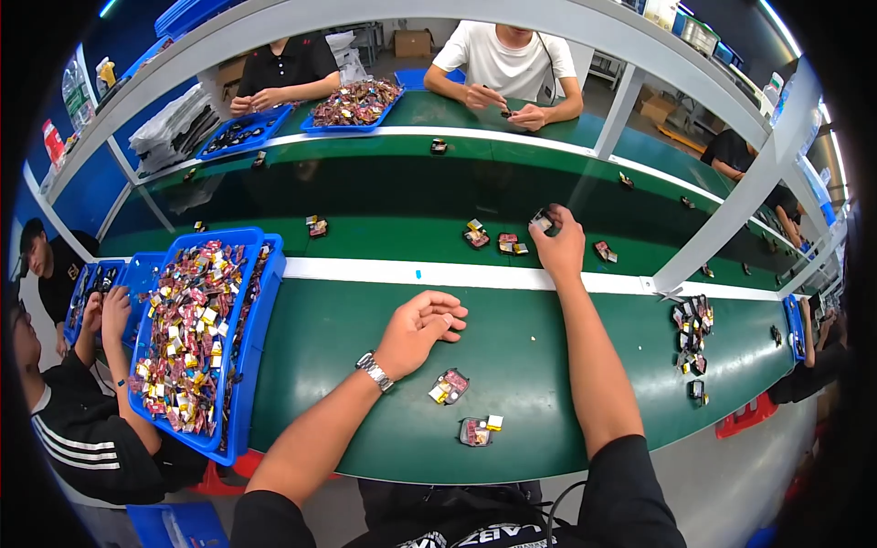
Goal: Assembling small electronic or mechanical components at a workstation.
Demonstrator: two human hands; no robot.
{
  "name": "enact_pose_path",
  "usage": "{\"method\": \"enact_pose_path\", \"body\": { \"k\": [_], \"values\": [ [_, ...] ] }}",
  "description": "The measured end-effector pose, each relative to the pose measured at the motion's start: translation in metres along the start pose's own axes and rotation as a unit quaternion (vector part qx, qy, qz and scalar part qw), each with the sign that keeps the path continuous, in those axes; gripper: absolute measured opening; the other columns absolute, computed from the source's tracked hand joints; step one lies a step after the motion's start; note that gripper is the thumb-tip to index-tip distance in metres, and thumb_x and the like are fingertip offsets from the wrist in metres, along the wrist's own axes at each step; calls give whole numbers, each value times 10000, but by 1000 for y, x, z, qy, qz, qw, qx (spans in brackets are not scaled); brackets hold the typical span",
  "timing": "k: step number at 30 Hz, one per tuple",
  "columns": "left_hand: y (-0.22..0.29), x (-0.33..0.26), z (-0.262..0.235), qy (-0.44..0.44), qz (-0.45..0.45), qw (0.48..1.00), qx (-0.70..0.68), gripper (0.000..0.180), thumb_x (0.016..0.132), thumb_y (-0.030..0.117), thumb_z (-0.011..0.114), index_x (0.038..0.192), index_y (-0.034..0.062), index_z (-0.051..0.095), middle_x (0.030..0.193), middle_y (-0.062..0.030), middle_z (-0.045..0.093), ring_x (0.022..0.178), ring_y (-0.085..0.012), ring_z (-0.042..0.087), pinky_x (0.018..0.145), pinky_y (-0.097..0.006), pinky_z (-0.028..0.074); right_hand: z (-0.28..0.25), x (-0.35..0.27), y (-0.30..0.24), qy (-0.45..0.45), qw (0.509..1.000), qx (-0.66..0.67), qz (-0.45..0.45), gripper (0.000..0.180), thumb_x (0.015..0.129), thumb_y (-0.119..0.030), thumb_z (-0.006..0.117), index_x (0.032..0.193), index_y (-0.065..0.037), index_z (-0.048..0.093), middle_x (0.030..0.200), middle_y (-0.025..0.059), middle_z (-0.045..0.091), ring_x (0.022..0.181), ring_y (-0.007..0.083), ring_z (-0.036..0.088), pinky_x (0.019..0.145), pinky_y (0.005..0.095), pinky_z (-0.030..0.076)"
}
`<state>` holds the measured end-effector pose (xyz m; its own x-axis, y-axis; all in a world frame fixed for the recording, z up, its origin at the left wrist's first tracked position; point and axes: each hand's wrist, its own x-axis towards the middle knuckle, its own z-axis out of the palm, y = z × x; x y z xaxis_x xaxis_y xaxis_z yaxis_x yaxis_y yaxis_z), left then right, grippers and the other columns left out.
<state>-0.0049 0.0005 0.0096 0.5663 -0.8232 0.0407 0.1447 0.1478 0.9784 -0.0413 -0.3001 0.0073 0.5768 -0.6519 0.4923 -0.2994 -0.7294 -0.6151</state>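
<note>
My right hand [561, 243] reaches over the far side of the white rail, its fingers closed on a small dark plastic casing [542, 220]. My left hand [422, 331], with a metal watch at the wrist, hovers above the green table, fingers loosely bent and nothing visible in them. Nearest to it on the table lies a small casing with a reddish board inside [449, 386]. Another casing with a white-and-yellow piece [476, 431] lies closer to me. Beyond the rail, two similar casings, one at left [476, 234] and one at right [512, 244], sit near my right hand.
A blue tray [252, 301] heaped with small reddish, white and yellow parts stands at left. A cluster of casings [692, 331] lies at right. The white rail [384, 270] divides my table from the green belt [384, 239]. Metal frame posts stand around; co-workers sit opposite and at both sides.
</note>
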Motion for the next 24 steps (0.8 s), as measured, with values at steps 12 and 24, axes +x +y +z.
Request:
{"method": "enact_pose_path", "body": {
  "k": [12, 24],
  "values": [
    [-2, 3, -4, 97, 50, 993, 39, 168, 950, 30, 524, 1103, -32, 556, 1076, -140, 649, 898, -164, 660, 751, -288, 573, -71, -127, -87, -296, 935, 102, -169, 556, 701, -160, 753, 1217, -50, 579, 1142, 135, 618, 1100, 286, 556, 954, 385, 462],
    [-12, 5, 0, 68, 43, 997, 4, 158, 932, 35, 514, 1083, 6, 550, 997, -80, 632, 828, -111, 632, 695, -264, 554, 17, -15, -65, -157, 967, -147, -135, 601, 723, -278, 778, 1238, -40, 580, 1065, 125, 638, 1103, 310, 543, 989, 437, 393]
  ]
}}
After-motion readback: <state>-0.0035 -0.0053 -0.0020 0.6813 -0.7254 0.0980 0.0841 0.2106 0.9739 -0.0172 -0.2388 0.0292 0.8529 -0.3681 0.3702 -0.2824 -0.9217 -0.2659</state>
